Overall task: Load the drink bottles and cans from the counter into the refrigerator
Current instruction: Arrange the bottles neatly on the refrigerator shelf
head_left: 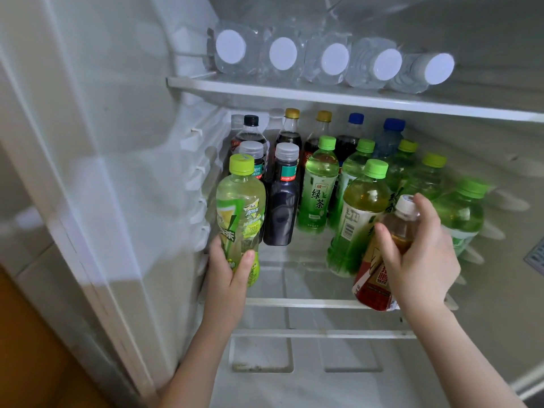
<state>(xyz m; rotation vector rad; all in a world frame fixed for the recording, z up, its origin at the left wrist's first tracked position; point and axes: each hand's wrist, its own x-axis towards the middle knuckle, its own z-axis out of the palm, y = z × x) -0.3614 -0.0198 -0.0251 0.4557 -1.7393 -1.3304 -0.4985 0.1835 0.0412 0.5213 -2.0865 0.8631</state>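
Note:
My left hand (229,269) grips the lower half of a pale green iced-tea bottle (240,207) with a lime cap, upright at the left front of the glass middle shelf (294,303). My right hand (418,257) grips a brown tea bottle (382,272) with a white cap and red label, tilted, its base over the shelf's front edge. Just behind it stands a green tea bottle (362,213). Several more green tea bottles (319,184) and dark drink bottles (284,195) fill the shelf behind.
The upper shelf (323,97) carries several water bottles (282,54) lying on their sides, white caps facing me. The fridge's left inner wall (141,172) has rail ridges. Bare glass shows between the two held bottles. Below are further rails (321,334).

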